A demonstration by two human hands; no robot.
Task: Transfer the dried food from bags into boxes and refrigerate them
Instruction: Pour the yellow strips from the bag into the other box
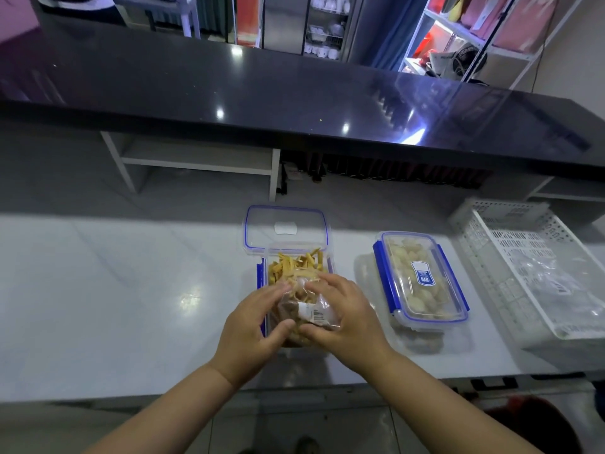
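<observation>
Second box sits lidded and clipped on the bench, full of pale round pieces. Open box holds yellow strips, its lid lying behind. Left hand and right hand, each grip pinching the clear bag over it; strips remain inside. Sealing and refrigerating remain.

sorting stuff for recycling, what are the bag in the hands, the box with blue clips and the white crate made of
Crinkly see-through bag: thin clear plastic film, glossy; the yellow strips show through it. Closed clear box with blue clips: rigid transparent plastic, pale contents visible through the lid. White perforated crate: apparently moulded matte plastic, with gridded holes.
</observation>
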